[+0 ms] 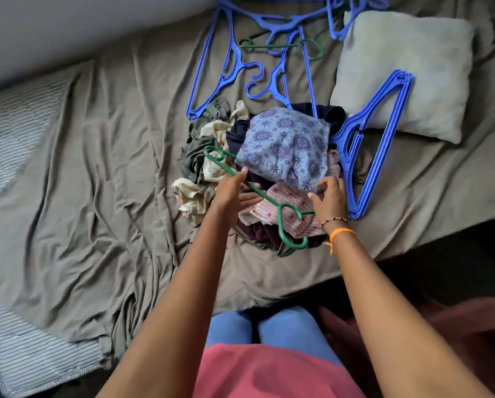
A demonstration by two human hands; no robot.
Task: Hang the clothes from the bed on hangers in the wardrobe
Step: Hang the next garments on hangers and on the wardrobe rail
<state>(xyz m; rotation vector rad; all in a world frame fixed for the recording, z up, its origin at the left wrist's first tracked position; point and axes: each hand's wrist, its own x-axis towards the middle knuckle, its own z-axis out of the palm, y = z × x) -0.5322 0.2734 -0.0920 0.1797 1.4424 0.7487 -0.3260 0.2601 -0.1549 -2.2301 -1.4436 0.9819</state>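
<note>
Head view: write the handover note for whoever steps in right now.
Left hand grips the green hanger over the clothes pile. Right hand pinches the blue floral garment atop the pile. Spare blue hangers lie beside the pile and near the pillow on the bed. Nothing is on a hanger yet; the wardrobe is out of view. Left: hang every garment.

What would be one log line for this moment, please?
left hand: holds green hanger | right hand: touches blue floral cloth | clothes pile: on bed | nothing hung yet
</note>
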